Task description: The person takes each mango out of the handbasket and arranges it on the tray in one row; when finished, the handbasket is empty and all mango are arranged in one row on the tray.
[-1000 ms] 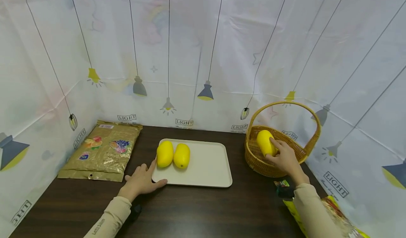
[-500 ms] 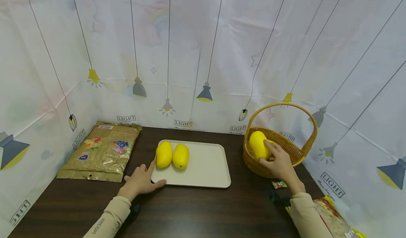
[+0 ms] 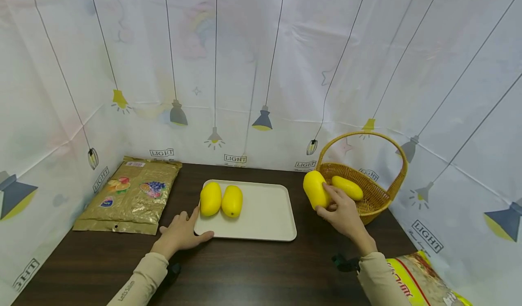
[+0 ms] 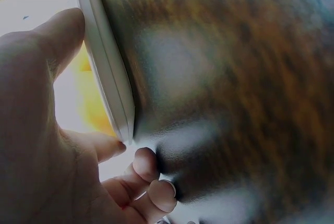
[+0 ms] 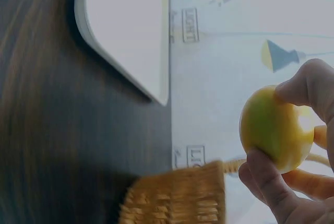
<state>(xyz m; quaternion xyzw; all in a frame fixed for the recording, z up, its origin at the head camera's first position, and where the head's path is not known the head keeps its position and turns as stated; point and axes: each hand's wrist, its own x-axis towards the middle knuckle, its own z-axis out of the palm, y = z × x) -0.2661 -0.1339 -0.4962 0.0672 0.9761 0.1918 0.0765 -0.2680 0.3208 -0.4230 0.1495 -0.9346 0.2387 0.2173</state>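
My right hand (image 3: 344, 215) grips a yellow mango (image 3: 315, 188) at the left rim of the wicker basket (image 3: 377, 195); in the right wrist view, fingers and thumb wrap the mango (image 5: 274, 130) above the basket's side. Another mango (image 3: 347, 188) lies inside the basket. Two more, a left mango (image 3: 210, 199) and a right mango (image 3: 232, 201), sit side by side on the left part of the white tray (image 3: 267, 211). Spread at the tray's near left corner, my left hand (image 3: 179, 235) touches its edges with thumb and index finger; the left wrist view shows the tray rim (image 4: 107, 62) against them.
A gold foil bag (image 3: 130, 195) lies flat at the back left. At the front right, a yellow and red packet (image 3: 420, 279) is partly behind my right sleeve. A printed curtain (image 3: 244, 70) closes off the back and sides of the dark wooden table (image 3: 253, 269).
My right hand has lifted the mango up and leftward from inside the basket to its left rim, uncovering the mango behind. The left hand and tray stay put.
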